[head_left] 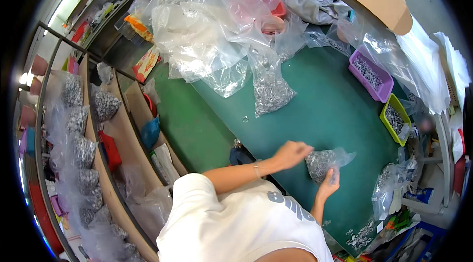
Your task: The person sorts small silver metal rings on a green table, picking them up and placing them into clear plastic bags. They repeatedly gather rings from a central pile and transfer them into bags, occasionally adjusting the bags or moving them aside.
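A clear plastic bag [321, 163] filled with small silvery metal rings is held over the green table near its front edge. My right hand [329, 184] grips it from the lower right, with the fingers wrapped on the plastic. The bag's loose, clear end sticks out to the right. Just left of the bag is my left hand [291, 155], its fingers curled together and their tips beside the bag's upper left edge. Whatever those fingers hold, if anything, is too small to make out. A single ring [245, 119] lies on the table further left.
Another bag of rings [272, 87] lies farther back, beside a heap of clear plastic bags [202, 35]. Purple [382, 95] and yellow-green [406, 136] bins of metal parts stand at right. Loose rings [362, 235] are scattered at the near right corner. Shelves [106, 139] with filled bags stand left.
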`<state>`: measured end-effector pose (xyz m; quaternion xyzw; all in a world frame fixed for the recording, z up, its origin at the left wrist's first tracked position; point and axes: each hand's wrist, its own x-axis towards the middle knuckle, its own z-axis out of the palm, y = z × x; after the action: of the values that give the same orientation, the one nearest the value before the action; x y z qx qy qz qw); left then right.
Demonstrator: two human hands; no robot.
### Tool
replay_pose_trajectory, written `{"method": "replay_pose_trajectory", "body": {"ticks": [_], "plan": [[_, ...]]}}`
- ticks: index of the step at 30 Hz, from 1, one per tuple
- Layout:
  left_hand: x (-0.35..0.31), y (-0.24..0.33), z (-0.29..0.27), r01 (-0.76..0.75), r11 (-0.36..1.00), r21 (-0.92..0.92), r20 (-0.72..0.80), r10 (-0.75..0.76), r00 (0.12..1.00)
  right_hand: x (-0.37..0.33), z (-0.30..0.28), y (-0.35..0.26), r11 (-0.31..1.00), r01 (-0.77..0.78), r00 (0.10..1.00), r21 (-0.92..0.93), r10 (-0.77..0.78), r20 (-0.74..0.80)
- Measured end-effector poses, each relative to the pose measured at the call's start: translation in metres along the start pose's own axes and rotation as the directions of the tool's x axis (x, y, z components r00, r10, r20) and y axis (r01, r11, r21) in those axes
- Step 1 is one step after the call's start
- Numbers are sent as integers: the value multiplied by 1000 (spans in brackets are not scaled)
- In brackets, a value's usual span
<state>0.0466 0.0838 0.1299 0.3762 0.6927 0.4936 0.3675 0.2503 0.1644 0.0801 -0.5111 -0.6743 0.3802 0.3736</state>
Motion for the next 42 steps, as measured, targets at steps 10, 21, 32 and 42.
{"method": "replay_pose_trajectory", "body": {"ticks": [10,21,32,42], "plan": [[3,-191,-150,131,802,582,-310,70,948,-18,41,9,988,-39,888,-148,-34,-458],[16,-211,-181,-48,922,384,-165,120,979,-92,62,85,873,-207,747,-441,-150,-648],[-17,-183,-207,267,950,-159,-226,-299,927,12,33,-24,995,-26,892,-99,-21,-451],[-28,-158,-187,380,864,-329,-95,-431,897,106,109,-78,980,75,993,182,-91,76]]}}
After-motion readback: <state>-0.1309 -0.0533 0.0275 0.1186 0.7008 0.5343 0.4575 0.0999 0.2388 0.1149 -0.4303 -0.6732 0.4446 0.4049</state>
